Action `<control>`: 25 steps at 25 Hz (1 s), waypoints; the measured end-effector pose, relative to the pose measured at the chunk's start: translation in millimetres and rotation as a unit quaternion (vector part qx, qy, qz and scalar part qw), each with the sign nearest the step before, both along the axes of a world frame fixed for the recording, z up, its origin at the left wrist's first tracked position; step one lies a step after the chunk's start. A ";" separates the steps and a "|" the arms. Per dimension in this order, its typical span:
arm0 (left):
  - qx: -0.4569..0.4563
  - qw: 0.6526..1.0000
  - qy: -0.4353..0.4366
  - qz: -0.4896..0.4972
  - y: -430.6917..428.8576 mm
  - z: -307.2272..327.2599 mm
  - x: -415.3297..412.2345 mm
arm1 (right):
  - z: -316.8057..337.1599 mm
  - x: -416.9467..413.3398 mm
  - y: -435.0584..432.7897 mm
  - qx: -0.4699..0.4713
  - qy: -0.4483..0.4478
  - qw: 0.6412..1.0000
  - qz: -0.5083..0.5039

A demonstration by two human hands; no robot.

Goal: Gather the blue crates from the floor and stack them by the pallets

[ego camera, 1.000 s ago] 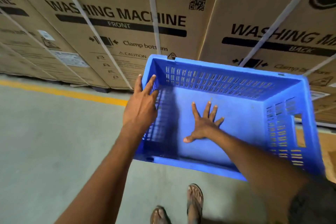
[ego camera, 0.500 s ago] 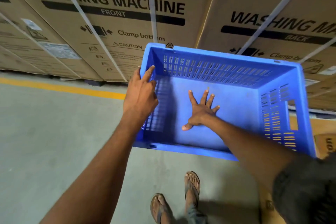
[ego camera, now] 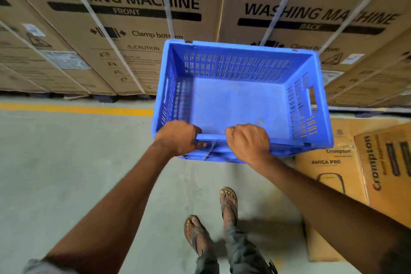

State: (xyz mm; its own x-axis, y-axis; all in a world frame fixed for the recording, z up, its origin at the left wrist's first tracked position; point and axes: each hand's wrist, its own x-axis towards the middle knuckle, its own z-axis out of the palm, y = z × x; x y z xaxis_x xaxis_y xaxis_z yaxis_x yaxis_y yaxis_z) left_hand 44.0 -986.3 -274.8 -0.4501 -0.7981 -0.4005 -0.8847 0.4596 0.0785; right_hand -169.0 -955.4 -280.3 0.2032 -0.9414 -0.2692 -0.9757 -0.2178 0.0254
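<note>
An empty blue plastic crate (ego camera: 240, 100) with slotted walls and handle cut-outs is held in front of me, above the grey floor, its open top facing me. Both hands grip its near rim. My left hand (ego camera: 178, 138) is closed over the rim near the left corner. My right hand (ego camera: 248, 142) is closed over the rim near the middle. The crate's far wall is close to the stacked washing-machine cartons. No other blue crate is in view.
Tall strapped washing-machine cartons (ego camera: 124, 29) form a wall ahead, behind a yellow floor line (ego camera: 73, 109). Flattened and standing Crompton cartons (ego camera: 333, 171) lie on the floor at right. My sandalled feet (ego camera: 213, 220) are on the concrete floor (ego camera: 66, 173) below.
My right hand left the crate's bottom and my left hand left the side wall; both now grip the near rim. The crate has levelled out and shifted right, nearer the cartons.
</note>
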 end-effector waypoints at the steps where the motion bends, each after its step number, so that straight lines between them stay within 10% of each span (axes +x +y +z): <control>1: -0.016 1.000 -0.009 0.013 -0.5 -2.8 -2.6 | -5.1 0.1 -2.9 -0.004 -0.004 1.000 -0.017; 25: -0.069 0.995 -0.018 0.075 8.4 -14.9 -7.7 | -14.6 6.2 0.8 -0.076 -0.004 0.986 -0.147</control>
State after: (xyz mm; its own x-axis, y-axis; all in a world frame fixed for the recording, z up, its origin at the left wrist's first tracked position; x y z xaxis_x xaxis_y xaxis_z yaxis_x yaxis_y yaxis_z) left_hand 36.3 -977.9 -289.7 -0.3099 -0.9035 -0.2960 -0.9449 0.3272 -0.0092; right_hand -162.8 -954.6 -294.9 -0.0838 -0.9893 -0.1197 -0.9963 0.0811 0.0273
